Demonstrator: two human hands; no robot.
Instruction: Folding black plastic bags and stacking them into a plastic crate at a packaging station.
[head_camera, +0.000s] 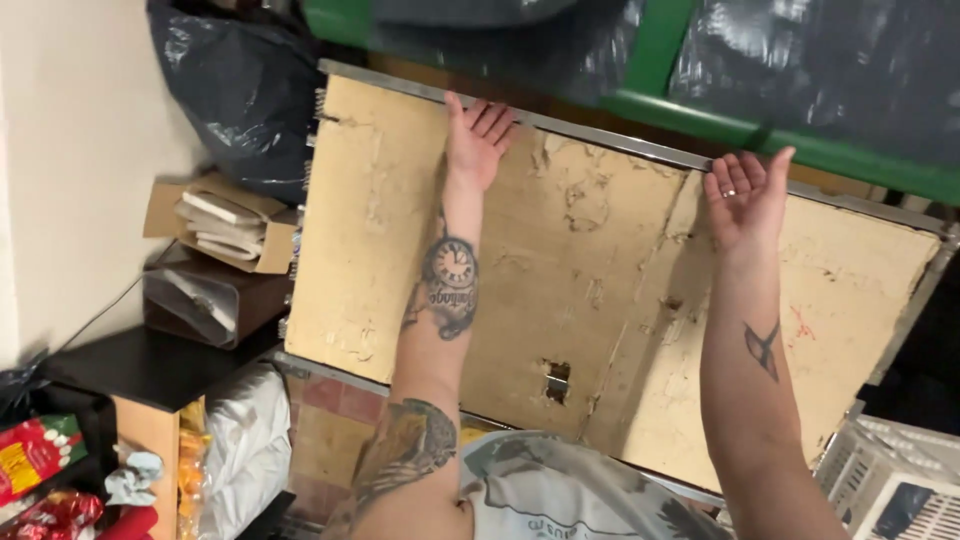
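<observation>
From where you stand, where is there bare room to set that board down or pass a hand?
Little shows. A strip of tiled floor lies bare between the board's near edge and the white bag. Left is crowded: open cardboard box, black cabinet, dark bag. The left hand and right hand reach the far edge, against the green frame.

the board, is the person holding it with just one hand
No, both the left hand and the right hand rest at the far edge of the worn tan board.
</observation>
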